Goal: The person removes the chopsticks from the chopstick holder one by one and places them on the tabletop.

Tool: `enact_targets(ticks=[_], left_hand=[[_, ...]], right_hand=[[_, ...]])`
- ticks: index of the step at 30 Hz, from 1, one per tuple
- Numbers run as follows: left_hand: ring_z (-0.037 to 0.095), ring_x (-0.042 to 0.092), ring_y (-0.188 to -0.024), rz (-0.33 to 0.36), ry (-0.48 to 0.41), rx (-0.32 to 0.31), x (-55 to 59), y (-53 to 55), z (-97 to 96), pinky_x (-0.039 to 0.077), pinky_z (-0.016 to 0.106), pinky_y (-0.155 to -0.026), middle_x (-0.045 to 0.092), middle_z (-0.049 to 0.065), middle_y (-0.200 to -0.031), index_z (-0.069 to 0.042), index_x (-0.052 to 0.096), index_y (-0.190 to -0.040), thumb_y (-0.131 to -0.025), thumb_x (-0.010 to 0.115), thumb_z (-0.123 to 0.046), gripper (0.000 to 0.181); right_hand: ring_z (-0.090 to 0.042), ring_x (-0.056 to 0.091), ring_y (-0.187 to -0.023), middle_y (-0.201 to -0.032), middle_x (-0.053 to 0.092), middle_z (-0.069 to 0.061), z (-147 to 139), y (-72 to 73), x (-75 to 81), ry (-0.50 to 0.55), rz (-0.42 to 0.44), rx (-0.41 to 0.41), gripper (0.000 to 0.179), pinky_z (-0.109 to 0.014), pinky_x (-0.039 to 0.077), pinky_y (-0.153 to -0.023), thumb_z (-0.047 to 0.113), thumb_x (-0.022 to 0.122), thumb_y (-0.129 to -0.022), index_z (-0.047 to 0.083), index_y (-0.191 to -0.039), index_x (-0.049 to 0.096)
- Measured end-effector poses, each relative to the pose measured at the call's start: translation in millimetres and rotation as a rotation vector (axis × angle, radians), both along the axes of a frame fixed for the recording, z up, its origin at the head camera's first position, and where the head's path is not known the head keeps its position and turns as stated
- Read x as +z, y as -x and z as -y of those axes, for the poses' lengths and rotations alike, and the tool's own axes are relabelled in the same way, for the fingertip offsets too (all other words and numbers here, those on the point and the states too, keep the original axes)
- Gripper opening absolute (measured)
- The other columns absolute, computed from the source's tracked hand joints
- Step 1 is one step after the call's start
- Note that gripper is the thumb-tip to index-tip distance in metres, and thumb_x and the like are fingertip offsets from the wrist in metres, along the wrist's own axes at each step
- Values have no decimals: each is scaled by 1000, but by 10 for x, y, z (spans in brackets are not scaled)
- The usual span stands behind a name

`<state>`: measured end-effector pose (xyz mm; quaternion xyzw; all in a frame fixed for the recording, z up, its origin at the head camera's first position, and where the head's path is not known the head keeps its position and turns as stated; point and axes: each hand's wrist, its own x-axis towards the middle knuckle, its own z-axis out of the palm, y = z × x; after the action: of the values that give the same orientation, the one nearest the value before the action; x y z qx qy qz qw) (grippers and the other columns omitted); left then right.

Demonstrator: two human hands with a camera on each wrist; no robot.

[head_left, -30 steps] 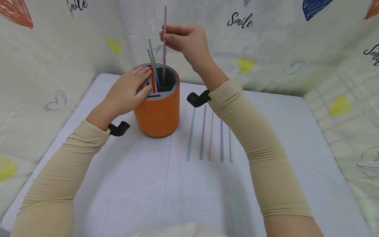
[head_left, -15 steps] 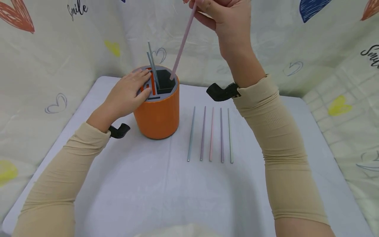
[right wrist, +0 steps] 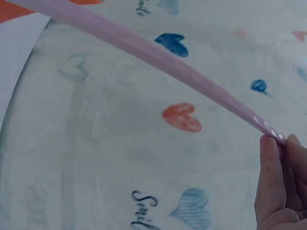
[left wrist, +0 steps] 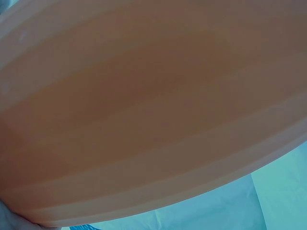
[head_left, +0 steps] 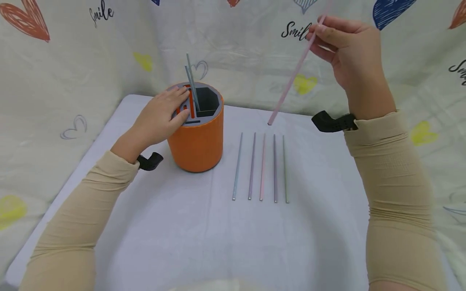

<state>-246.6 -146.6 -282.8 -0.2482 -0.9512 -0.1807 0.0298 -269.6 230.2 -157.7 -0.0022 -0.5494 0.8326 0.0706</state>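
Observation:
My left hand (head_left: 158, 117) rests palm down on the grey top of a round orange utensil holder (head_left: 196, 147). The grey top has red-edged slots and one large dark opening; two pale blue chopsticks (head_left: 192, 79) stand up from it. In the left wrist view the holder's orange wall (left wrist: 153, 110) fills most of the picture. To the right, my right hand (head_left: 349, 52) pinches a pink chopstick (head_left: 291, 83) near its upper end. It slants down to the left, away from the holder. In the right wrist view the pink chopstick (right wrist: 168, 67) shows flat facets between thumb and fingers.
Several chopsticks (head_left: 262, 167) in blue, purple, pink and green lie side by side on the white table (head_left: 218, 242), right of the holder. A printed curtain (head_left: 247, 60) hangs close behind the table's back edge.
My right hand has lifted the pink chopstick out of the holder's large opening and carried it to the right. My left hand has stayed on the holder.

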Motion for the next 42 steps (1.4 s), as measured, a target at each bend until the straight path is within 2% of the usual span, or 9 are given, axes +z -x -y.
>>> enact_targets(ticks=[4, 11, 15, 22, 25, 31, 36, 42], left_hand=[[31, 17, -155, -3, 6, 3, 16, 5, 1, 16, 51, -127, 29, 12, -164, -3, 31, -155, -104, 36, -36, 61], [31, 18, -155, 1, 1, 8, 15, 1, -2, 16, 50, -128, 29, 12, -164, -4, 31, -155, -104, 37, -35, 61], [31, 18, -155, -9, -3, 4, 16, 6, 4, 17, 50, -127, 30, 12, -163, -3, 32, -155, -104, 37, -35, 61], [31, 18, -155, -9, 3, 14, 44, -3, 4, 17, 52, -127, 29, 12, -163, -4, 32, -155, -103, 36, -35, 61], [31, 18, -155, -7, 8, 15, 39, -2, 2, 16, 51, -128, 29, 12, -164, -4, 32, -155, -103, 36, -35, 61], [31, 17, -155, -6, 12, 9, 35, 0, -2, 15, 50, -128, 29, 12, -164, -4, 31, -156, -104, 35, -36, 61], [30, 17, -155, -5, 16, 15, 43, -8, 0, 15, 50, -128, 29, 12, -164, -4, 30, -156, -104, 35, -36, 61], [31, 18, -155, -3, 10, 10, 55, -14, -11, 15, 48, -128, 30, 12, -163, -4, 32, -155, -104, 37, -34, 60]], right_hand=[[-25, 76, -77, -86, 77, -14, -244, 56, -264, -7, 139, 12, 20, -31, 63, -71, -6, 74, -81, -6, -101, 75], [-18, 76, -76, -84, 78, -8, -509, 80, -739, -125, 334, 76, 10, -28, 63, -66, -1, 74, -82, 1, -90, 79], [-16, 77, -76, -83, 78, -5, -610, 41, -996, -204, 409, 132, 9, -26, 63, -68, 0, 71, -86, 5, -86, 79], [-11, 76, -78, -82, 78, -1, -783, 4, -1417, -342, 507, 249, 21, -21, 62, -74, 5, 63, -94, 13, -81, 78], [-8, 75, -77, -82, 77, 3, -863, -6, -1578, -399, 556, 267, 23, -19, 61, -75, 9, 63, -95, 17, -79, 78], [-8, 75, -78, -82, 78, 2, -1006, -30, -1822, -390, 638, 276, 25, -19, 61, -76, 9, 62, -96, 18, -78, 78], [-10, 76, -79, -83, 78, 0, -1043, -26, -1955, -367, 656, 289, 24, -20, 61, -75, 7, 62, -96, 15, -80, 77], [-12, 76, -77, -81, 77, -2, -1012, -15, -2108, -365, 721, 275, 20, -22, 62, -73, 3, 63, -95, 12, -82, 74]])
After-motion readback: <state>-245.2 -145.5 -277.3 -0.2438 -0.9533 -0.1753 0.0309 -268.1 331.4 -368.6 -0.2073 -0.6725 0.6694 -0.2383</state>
